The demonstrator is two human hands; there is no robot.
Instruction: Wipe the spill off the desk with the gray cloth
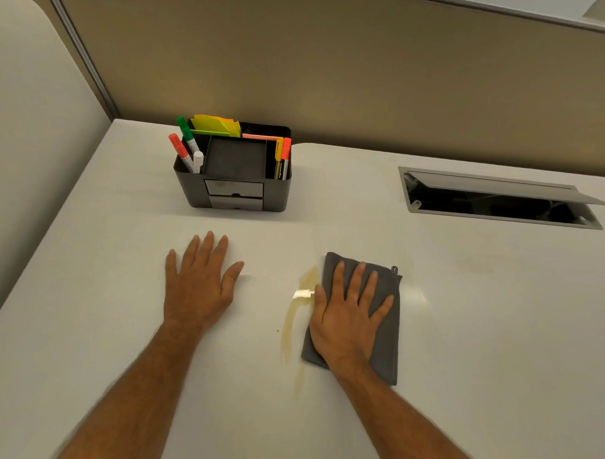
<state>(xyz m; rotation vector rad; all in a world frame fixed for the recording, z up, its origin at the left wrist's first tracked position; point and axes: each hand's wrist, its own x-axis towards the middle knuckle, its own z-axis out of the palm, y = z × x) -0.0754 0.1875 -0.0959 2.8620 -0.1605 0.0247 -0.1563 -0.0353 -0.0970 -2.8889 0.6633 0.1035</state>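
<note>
A folded gray cloth [388, 332] lies flat on the white desk [487, 343], right of centre. My right hand [345, 317] presses down on it, palm flat and fingers spread, covering most of its left half. A thin yellowish spill [290, 327] streaks the desk along the cloth's left edge, from near my thumb down toward my wrist, with a glare spot in it. My left hand [196, 284] rests flat on the desk to the left of the spill, fingers apart, holding nothing.
A black desk organizer [238, 193] with markers and sticky notes stands behind my left hand. An open cable hatch [499, 205] with a raised lid sits at the back right. A beige partition [357, 73] walls the far edge.
</note>
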